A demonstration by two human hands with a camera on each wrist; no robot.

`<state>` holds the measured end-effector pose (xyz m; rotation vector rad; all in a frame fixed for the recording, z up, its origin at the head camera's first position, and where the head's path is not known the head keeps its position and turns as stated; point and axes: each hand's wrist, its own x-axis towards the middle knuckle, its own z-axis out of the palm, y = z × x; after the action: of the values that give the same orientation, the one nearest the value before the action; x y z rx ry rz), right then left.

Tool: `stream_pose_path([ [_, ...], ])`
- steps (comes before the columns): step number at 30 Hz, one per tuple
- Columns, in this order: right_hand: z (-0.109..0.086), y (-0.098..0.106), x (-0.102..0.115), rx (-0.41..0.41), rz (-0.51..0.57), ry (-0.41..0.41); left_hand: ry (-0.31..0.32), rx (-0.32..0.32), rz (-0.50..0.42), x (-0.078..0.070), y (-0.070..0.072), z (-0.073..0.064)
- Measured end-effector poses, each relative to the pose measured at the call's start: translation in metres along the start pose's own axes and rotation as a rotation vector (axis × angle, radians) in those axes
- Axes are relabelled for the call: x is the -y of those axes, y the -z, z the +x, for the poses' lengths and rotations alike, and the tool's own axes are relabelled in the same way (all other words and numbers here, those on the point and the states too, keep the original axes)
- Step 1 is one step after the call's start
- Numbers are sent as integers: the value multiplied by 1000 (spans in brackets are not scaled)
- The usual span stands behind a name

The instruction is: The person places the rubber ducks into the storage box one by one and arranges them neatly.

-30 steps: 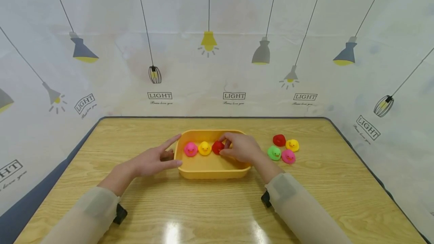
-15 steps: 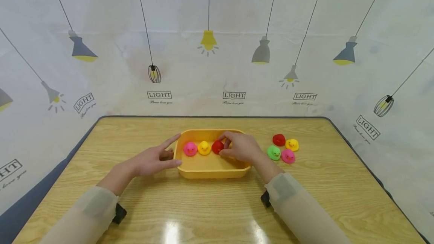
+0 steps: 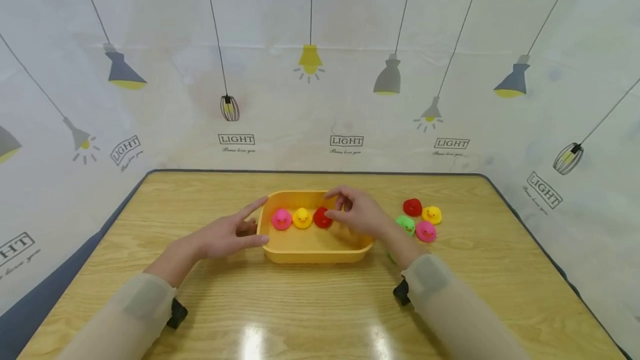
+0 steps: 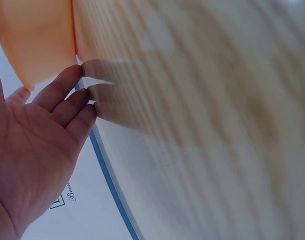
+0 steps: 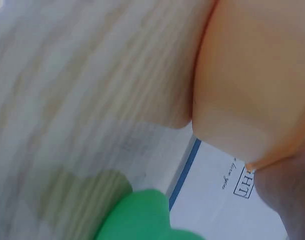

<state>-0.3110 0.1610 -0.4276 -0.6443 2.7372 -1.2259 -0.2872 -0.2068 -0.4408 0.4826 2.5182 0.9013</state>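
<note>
A lamp-printed sheet backs the wooden bench, which carries an orange tray. The left hand, fingers spread, touches its left end. The right hand arches over its right side, fingers parted and gripping nothing, forearm mostly hiding a green shape. Inside sit a pink duck, yellow duck and red duck, the last beside the right thumb; four more ducks cluster right of the tray.
</note>
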Motion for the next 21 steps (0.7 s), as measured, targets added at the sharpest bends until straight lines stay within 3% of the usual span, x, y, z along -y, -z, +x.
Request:
stream_pose_path([
  [4,-10,15,1,-30,76,12,3,4,-5,-1,-1,0],
  [11,-37,54,-3,-74,82,-37,5,-2,3,-3,1,-1],
  [21,-91,98,-35,-95,29,-63,8,0,11,-1,1,1],
])
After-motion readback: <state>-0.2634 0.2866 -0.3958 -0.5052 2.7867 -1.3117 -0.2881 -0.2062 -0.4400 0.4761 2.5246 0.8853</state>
